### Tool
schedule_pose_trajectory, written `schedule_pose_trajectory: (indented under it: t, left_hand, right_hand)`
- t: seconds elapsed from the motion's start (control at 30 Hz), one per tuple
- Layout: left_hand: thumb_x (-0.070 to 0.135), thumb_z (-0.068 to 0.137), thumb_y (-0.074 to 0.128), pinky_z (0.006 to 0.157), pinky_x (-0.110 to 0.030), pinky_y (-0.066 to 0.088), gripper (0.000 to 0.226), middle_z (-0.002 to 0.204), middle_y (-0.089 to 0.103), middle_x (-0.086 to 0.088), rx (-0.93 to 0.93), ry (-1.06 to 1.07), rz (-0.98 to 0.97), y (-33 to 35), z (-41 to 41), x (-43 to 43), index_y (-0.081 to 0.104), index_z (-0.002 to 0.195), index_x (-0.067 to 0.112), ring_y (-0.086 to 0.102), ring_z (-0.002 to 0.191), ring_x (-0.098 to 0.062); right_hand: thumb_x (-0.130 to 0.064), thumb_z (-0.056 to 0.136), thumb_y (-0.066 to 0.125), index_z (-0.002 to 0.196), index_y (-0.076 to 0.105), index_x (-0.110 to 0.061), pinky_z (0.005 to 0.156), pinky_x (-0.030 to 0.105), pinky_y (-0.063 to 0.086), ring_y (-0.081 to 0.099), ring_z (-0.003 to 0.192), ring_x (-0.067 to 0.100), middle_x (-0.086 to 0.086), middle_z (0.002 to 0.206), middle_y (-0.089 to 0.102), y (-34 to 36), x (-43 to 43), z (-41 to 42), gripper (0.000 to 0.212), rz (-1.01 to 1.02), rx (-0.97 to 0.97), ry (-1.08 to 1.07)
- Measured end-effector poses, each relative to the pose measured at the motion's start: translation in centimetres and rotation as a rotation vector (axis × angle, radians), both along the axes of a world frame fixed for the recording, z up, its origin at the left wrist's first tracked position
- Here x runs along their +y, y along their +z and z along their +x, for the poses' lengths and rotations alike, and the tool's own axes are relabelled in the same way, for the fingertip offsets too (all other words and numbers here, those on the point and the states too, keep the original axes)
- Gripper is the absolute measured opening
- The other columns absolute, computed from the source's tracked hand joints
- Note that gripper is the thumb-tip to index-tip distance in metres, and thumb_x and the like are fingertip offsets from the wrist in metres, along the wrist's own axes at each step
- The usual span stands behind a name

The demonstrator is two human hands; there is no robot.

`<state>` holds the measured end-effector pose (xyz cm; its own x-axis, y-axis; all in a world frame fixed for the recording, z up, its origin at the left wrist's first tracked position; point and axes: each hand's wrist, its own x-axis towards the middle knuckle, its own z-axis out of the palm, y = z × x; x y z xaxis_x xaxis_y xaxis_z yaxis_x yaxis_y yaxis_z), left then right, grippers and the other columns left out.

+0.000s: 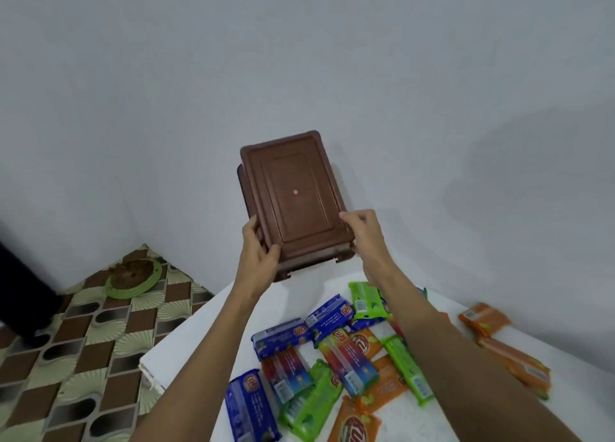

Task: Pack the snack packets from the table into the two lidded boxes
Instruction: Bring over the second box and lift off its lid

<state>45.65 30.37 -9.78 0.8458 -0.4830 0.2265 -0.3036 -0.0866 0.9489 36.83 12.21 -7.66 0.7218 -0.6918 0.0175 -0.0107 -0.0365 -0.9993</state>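
A brown lidded box (293, 188) is held up in the air above the far edge of the white table (186, 341), its flat lid facing me. A second brown rim shows behind it on the left side, so two boxes may be stacked. My left hand (258, 246) grips the box's lower left corner. My right hand (361, 233) grips its lower right edge. Several snack packets lie scattered on the table below my arms: blue packets (281, 336), green packets (366, 300), red ones (349, 358) and orange ones (484, 318).
The table's left corner (149, 368) is near the patterned brown tile floor (76, 358). A round green-rimmed dish (134, 275) sits on the floor by the grey wall. A dark shape (20, 291) is at the left edge.
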Motion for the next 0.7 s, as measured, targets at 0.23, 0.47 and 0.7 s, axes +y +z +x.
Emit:
schedule_pose_trajectory:
  t: [0.23,0.47,0.7]
  left_hand:
    - [-0.013,0.086,0.044,0.079,-0.009,0.049,0.057,0.129,0.044,0.014,-0.045,-0.099,-0.194,2.5,-3.1,-1.0,0.038,0.122,0.032,0.051,0.115,0.012]
    - [0.067,0.093,0.032,0.091,-0.043,0.053,0.055,0.124,0.062,-0.003,0.332,-0.176,-0.319,4.8,-9.0,-4.7,0.048,0.135,0.034,0.062,0.11,-0.017]
    - [0.069,0.093,0.033,0.068,-0.029,0.058,0.052,0.119,0.061,0.003,0.453,-0.35,-0.302,5.1,-15.1,-7.9,0.043,0.137,0.042,0.071,0.095,-0.012]
  right_hand:
    - [-0.064,0.094,0.04,0.114,0.066,-0.032,0.076,0.038,0.053,0.064,0.087,0.017,-0.002,0.094,0.066,4.3,-1.1,-6.3,0.046,0.247,-0.199,-0.108]
    - [-0.064,0.095,0.035,0.078,0.063,-0.028,0.066,0.033,0.047,0.061,0.076,0.01,-0.011,0.076,0.068,5.3,-4.4,-15.4,0.049,0.236,-0.31,-0.205]
    - [-0.078,0.083,0.041,0.128,0.056,-0.039,0.085,0.041,0.056,0.065,0.107,0.021,0.001,0.119,0.064,6.1,-7.0,-26.2,0.061,0.213,-0.162,-0.17]
